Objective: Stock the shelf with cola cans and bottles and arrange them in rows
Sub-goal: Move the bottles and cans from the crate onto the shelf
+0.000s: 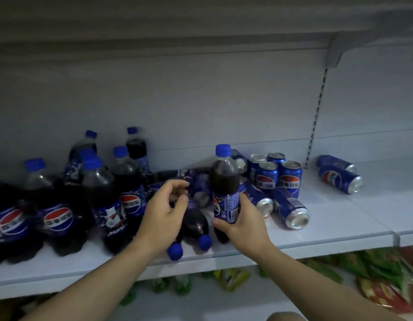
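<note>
- Standing bottles (62,205) of dark cola with blue caps crowd the shelf (328,230) to the left of both grips.
- The left hand (163,214) hovers above two lying bottles (196,224), whose blue caps point toward the shelf's front edge. Its fingers are curled, but I cannot tell whether the grip is closed on anything.
- The right hand (242,225) has its grip clamped round the label of an upright bottle (225,181), just right of the lying bottles, near the front of the shelf.
- Standing cans (279,177), blue, sit behind and to the right of that grip.
- Tipped cans (291,209) lie on their sides just right of the same grip.
- Two far cans (340,177) lie on their sides well to its right.
</note>
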The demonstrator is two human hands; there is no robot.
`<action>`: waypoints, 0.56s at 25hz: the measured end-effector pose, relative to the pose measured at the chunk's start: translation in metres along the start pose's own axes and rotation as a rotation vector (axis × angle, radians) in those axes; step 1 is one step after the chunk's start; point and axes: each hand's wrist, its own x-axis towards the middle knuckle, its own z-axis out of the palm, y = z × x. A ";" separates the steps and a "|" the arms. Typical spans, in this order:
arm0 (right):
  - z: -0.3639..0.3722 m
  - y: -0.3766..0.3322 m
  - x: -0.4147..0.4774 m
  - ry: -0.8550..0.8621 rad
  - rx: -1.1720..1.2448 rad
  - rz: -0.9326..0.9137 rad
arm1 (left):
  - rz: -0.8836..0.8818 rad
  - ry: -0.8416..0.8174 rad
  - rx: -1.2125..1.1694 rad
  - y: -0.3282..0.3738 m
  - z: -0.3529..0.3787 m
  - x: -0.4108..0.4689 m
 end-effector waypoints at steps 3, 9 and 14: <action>0.029 -0.007 0.008 0.049 -0.018 0.007 | -0.033 -0.007 0.014 -0.009 -0.030 -0.015; 0.044 -0.001 0.017 0.141 -0.043 0.024 | -0.068 0.018 -0.023 -0.012 -0.046 -0.024; 0.038 -0.013 0.009 0.223 -0.093 0.041 | -0.038 -0.009 -0.014 -0.012 -0.043 -0.027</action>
